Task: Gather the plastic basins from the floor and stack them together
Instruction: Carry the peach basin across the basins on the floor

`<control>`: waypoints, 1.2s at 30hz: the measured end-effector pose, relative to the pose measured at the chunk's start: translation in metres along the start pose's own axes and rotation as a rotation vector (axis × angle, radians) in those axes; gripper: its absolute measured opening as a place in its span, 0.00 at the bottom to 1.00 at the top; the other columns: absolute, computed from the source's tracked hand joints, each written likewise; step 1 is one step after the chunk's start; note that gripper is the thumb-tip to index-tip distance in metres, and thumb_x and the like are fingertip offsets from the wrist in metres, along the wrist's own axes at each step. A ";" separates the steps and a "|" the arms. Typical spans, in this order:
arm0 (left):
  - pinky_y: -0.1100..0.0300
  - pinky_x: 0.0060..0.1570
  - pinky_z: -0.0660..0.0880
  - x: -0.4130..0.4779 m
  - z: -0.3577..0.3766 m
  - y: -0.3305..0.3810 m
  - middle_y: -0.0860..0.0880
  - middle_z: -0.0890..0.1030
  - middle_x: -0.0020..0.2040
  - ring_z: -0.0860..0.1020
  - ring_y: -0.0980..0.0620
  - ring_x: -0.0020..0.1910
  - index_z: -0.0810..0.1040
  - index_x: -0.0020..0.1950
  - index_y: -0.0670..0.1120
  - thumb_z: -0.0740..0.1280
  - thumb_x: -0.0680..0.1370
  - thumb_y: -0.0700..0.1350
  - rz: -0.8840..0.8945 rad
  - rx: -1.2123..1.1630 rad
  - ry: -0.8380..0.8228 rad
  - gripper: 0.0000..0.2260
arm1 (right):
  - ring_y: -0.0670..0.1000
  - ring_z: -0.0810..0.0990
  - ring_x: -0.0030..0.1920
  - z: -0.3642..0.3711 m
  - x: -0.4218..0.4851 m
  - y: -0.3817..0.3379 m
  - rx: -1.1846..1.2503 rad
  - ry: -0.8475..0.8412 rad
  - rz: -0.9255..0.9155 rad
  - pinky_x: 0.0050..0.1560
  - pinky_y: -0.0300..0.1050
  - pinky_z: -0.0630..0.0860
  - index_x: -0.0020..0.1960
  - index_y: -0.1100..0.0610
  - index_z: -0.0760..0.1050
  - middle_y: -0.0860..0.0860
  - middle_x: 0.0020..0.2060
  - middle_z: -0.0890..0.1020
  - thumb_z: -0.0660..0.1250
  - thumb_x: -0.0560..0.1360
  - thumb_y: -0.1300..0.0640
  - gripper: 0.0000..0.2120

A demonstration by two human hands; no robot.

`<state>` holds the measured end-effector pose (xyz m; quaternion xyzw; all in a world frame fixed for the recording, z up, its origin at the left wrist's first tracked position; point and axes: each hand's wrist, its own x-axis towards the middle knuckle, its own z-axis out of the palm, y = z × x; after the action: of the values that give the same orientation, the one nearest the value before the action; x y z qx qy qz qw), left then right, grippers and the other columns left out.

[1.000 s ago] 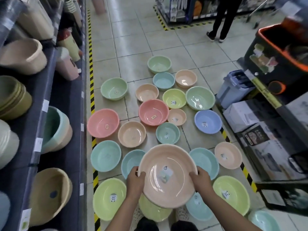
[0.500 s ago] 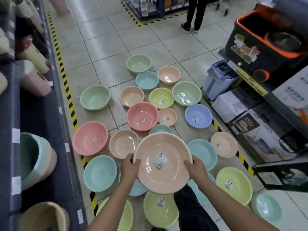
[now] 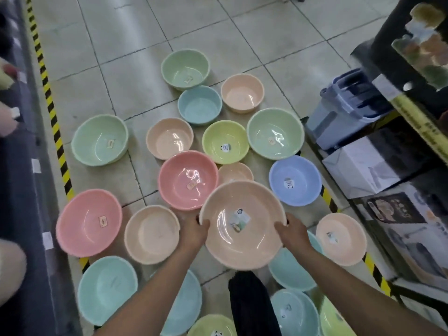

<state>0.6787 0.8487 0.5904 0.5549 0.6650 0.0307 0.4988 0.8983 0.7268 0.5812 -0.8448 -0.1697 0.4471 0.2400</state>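
Basins of pastel plastic cover the tiled aisle floor as a person carries one large peach basin (image 3: pixel 242 224) forward over them, gripped at its rim by both hands. Over the past second the basin has travelled from above the near row to a spot above the middle of the spread, where it now hides most of a small peach basin (image 3: pixel 236 172) and hangs just beside the pink basin (image 3: pixel 188 179). That suggests a search for a matching partner to nest it with; nothing is stacked yet. The left hand (image 3: pixel 195 230) has its fingers clamped on the near-left rim, thumb over the lip; the right hand (image 3: pixel 292 232) is clamped the same way on the near-right rim. The held basin is glossy, shallow and round, tilted slightly away, with a paper label (image 3: pixel 238 220) stuck inside its bottom.
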 end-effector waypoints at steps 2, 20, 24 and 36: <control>0.55 0.48 0.75 0.060 0.030 0.002 0.46 0.81 0.46 0.79 0.44 0.47 0.78 0.55 0.43 0.65 0.77 0.41 -0.056 0.039 -0.005 0.08 | 0.60 0.80 0.45 0.007 0.070 0.003 -0.045 -0.024 0.014 0.44 0.54 0.78 0.51 0.55 0.75 0.56 0.43 0.81 0.64 0.77 0.62 0.05; 0.43 0.55 0.79 0.443 0.240 -0.121 0.45 0.80 0.52 0.79 0.44 0.51 0.76 0.63 0.41 0.63 0.77 0.40 -0.085 -0.310 0.043 0.15 | 0.63 0.81 0.51 0.183 0.491 0.116 0.043 0.047 0.176 0.59 0.64 0.79 0.53 0.61 0.81 0.61 0.50 0.83 0.59 0.72 0.67 0.15; 0.46 0.62 0.75 0.457 0.270 -0.132 0.44 0.80 0.58 0.78 0.44 0.57 0.73 0.67 0.43 0.61 0.77 0.36 -0.054 -0.264 0.014 0.18 | 0.64 0.81 0.54 0.193 0.511 0.150 0.042 0.065 0.229 0.58 0.64 0.79 0.52 0.62 0.80 0.60 0.49 0.83 0.60 0.72 0.69 0.13; 0.48 0.60 0.76 0.463 0.321 -0.140 0.49 0.78 0.56 0.77 0.44 0.57 0.71 0.71 0.51 0.57 0.74 0.34 -0.048 -0.086 -0.146 0.26 | 0.60 0.79 0.54 0.188 0.497 0.225 0.181 0.138 0.320 0.48 0.58 0.83 0.65 0.56 0.73 0.57 0.57 0.79 0.64 0.73 0.63 0.20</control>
<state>0.8567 0.9867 0.0550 0.5176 0.6381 0.0067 0.5701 1.0272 0.8378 0.0295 -0.8646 0.0242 0.4341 0.2518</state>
